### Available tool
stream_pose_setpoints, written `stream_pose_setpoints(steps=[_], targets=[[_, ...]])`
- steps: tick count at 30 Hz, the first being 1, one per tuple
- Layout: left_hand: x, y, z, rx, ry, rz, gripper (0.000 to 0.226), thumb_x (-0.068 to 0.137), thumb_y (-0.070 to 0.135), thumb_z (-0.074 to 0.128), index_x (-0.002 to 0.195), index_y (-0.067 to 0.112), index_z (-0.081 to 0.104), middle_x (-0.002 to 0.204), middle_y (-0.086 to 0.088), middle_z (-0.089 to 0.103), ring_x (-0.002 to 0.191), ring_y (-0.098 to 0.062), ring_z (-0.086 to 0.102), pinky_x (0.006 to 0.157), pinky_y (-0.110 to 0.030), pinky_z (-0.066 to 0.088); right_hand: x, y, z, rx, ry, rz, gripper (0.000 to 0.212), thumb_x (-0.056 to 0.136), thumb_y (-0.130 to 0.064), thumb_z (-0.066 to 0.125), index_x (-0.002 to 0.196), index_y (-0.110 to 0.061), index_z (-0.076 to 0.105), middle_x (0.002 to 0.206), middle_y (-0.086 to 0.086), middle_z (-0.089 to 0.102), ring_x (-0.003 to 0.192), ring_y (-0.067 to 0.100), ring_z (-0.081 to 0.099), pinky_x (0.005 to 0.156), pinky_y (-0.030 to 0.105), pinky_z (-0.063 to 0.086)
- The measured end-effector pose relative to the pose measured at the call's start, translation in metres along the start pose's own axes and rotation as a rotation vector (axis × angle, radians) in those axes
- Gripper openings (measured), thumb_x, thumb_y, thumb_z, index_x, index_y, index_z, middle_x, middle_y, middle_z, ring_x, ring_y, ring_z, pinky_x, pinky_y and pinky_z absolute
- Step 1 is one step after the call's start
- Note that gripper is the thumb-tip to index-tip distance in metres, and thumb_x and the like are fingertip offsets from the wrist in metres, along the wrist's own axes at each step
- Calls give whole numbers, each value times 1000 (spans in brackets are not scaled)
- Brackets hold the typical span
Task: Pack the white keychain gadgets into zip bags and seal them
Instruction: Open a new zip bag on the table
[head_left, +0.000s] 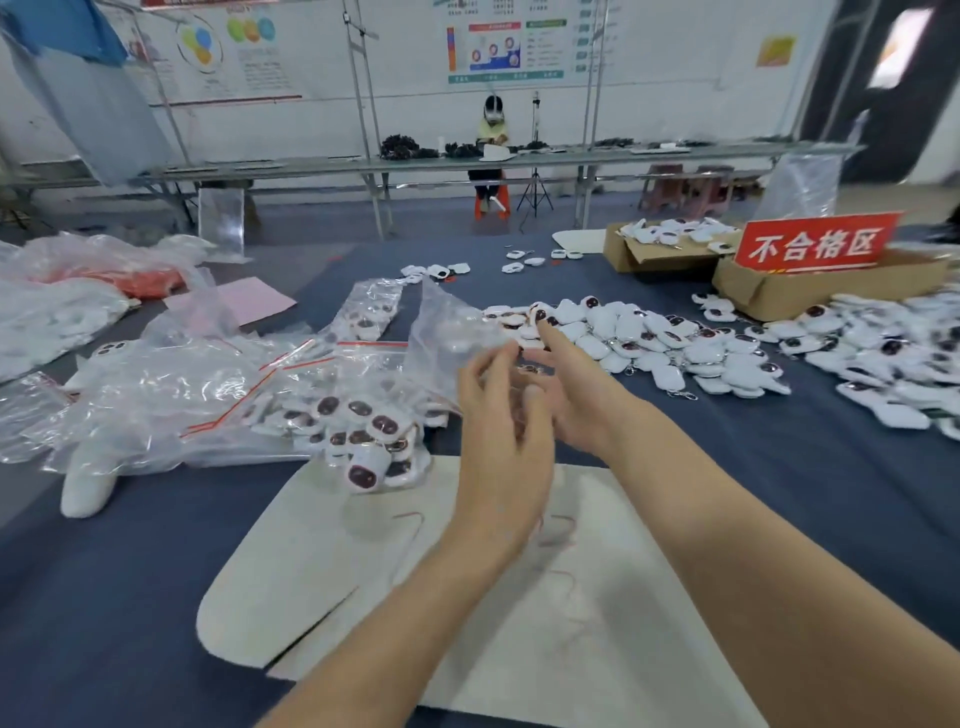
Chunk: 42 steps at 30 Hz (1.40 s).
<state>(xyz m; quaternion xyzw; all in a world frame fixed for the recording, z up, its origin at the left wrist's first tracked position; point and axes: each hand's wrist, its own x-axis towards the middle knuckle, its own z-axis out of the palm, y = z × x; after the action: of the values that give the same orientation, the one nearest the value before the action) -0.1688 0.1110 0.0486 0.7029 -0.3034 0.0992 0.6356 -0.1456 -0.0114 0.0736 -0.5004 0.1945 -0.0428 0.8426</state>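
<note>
My left hand (501, 436) pinches the lower edge of a clear empty zip bag (449, 332), which stands up above the blue table. Just right of it, my right hand (569, 387) is at the bag's mouth with its index finger stretched toward the pile and holds nothing I can make out. A big pile of white keychain gadgets (654, 345) with dark red faces spreads across the table beyond my hands and to the right. Filled zip bags (363, 423) of gadgets lie to the left.
A white mat (363, 571) lies under my forearms. Empty red-strip zip bags (311, 361) and crumpled plastic sit at the left. Two cardboard boxes (779, 291) with a red sign (815, 244) stand at the back right. A seated person (491, 130) works at a far bench.
</note>
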Motion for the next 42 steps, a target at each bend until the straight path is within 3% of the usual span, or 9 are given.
stream_pose_setpoints(steps=[6,9,12,16,20,25,31,37,42], targets=[[-57,-13,39,163,-523,221,44,99,10,42,139,21,56,143,12,46,128,-1,47,106,-21,39,-30,4,-74,-46,98,36,14,94,-29,67,102,-17,68,75,0,71,65,15,60,52,24,49],[-59,-21,28,331,-641,271,46,82,9,38,101,28,75,115,15,68,105,-6,62,89,-27,49,-44,6,-102,1,70,-12,17,96,-25,66,101,-11,74,72,3,66,57,13,61,53,23,53],[-49,-34,16,-64,-368,-348,32,85,0,39,78,10,69,81,1,69,73,-17,63,69,-32,49,-59,9,-127,-139,-21,-48,21,98,-25,62,96,-12,80,67,5,62,53,13,57,52,23,52],[-27,-36,7,-567,-127,-968,13,98,19,55,100,7,61,77,-12,72,56,-26,63,49,-32,52,-72,20,-138,-426,-115,-127,20,100,-24,60,99,-17,79,73,7,63,59,16,59,59,23,52],[-28,-36,8,-247,-394,-779,25,96,24,66,120,18,59,83,-3,75,61,-19,64,53,-28,50,-76,23,-122,-808,-111,-232,18,102,-23,57,100,-19,75,75,0,71,67,13,65,68,20,52],[-52,-37,31,-2,-182,-587,23,103,12,49,120,25,49,79,0,68,54,-18,60,47,-28,48,-73,28,-106,-1240,203,-484,22,103,-32,50,115,-35,68,110,-16,69,102,3,62,93,30,47],[-62,-44,33,416,-168,-295,38,105,17,39,141,27,43,114,-5,67,102,-24,63,79,-32,41,-70,80,-129,-1648,242,-293,55,107,-52,24,158,-30,25,166,-5,22,153,14,16,125,38,5],[-62,-41,22,597,-293,-266,36,103,24,39,138,32,41,98,4,63,94,-21,62,84,-40,49,-68,66,-165,-1637,342,-261,49,110,-38,22,157,-26,29,166,-4,22,153,13,15,125,32,3],[-44,-41,6,815,-380,-225,34,104,49,32,134,38,42,106,9,66,101,-18,63,80,-35,46,-60,54,-174,-1028,410,-320,37,104,-32,46,140,-34,54,138,-12,55,130,8,49,100,20,41]])
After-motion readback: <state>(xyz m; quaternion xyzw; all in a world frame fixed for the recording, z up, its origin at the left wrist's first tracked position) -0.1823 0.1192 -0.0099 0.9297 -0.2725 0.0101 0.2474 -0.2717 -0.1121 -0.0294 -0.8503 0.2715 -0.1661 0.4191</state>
